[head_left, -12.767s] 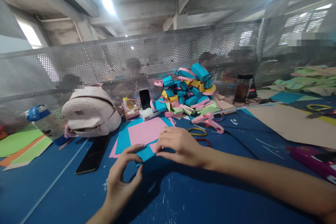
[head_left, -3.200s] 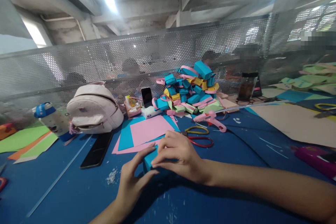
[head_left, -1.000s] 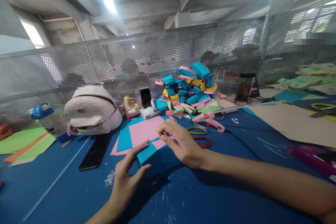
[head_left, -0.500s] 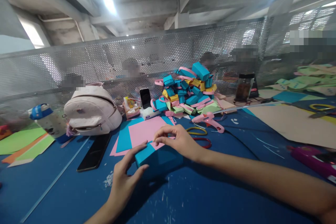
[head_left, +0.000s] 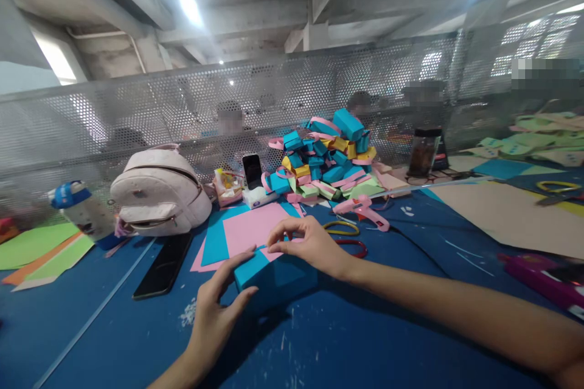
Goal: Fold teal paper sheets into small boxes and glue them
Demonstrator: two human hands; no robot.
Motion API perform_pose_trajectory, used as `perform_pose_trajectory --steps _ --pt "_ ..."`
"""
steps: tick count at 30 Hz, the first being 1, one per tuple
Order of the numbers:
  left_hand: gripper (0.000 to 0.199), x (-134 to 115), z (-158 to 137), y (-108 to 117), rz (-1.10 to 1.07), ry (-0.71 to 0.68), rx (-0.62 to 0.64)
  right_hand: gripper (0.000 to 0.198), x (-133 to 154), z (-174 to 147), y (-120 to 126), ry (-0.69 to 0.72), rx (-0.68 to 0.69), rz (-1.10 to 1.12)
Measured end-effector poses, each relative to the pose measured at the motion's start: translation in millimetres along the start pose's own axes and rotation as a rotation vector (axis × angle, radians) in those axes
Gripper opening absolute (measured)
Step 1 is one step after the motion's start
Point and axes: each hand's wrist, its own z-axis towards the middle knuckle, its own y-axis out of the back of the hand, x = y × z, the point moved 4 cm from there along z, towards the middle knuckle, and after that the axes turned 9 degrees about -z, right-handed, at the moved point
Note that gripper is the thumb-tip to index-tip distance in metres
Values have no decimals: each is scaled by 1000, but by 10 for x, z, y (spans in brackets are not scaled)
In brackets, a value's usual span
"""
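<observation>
A blue paper box (head_left: 278, 282) sits in front of me, a bit of pink paper strip (head_left: 271, 254) showing on its top. My left hand (head_left: 223, 301) grips the box's left end, fingertips at the upper edge and thumb at the front. Over the top, my right hand (head_left: 314, 246) has its thumb and fingers closed in a pinch at the pink strip, most of which they hide. Behind the box lie pink paper (head_left: 253, 225) and blue paper sheets (head_left: 215, 248). Yellow-handled (head_left: 344, 229) and red-handled scissors (head_left: 356, 249) lie just beyond my right hand.
A heap of small paper boxes (head_left: 326, 161) stands at the back, with a pink glue gun (head_left: 362, 209) before it. To the left are a white backpack (head_left: 159, 194), a black phone (head_left: 164, 267) and a bottle (head_left: 86, 213). Beige paper (head_left: 497, 213) lies to the right.
Both hands stay at the box in nearly the same places. The right fingertips have shifted very slightly on its top.
</observation>
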Motion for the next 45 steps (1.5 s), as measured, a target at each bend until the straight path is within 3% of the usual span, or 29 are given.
perform_pose_trajectory --steps 13,21,24,27,30,33,35,39,42,45 --pt "40 -2 -2 8 13 -12 14 11 60 -29 27 12 -54 -12" --pt "39 -70 -5 10 65 -94 11 14 46 -17 34 42 -40 -22" --pt "42 -127 -31 -8 129 -210 44 16 54 -7 50 44 -41 -15" --pt "51 -260 -83 -49 238 -452 135 22 69 3 85 50 -59 -55" --pt "48 -457 -179 -109 346 -759 300 21 111 26 130 68 -90 -105" --pt "33 -626 -273 -190 426 -929 527 15 180 76 122 99 -94 -148" --pt "26 -724 -304 -233 433 -977 593 14 224 122 34 120 -35 -158" --pt "19 -857 -301 -272 371 -1012 506 26 253 240 -364 147 191 -172" --pt "20 -876 -308 -268 331 -1020 478 33 221 375 -758 215 308 -354" --pt "20 -854 -332 -256 377 -1016 555 36 128 520 -1183 274 475 -570"
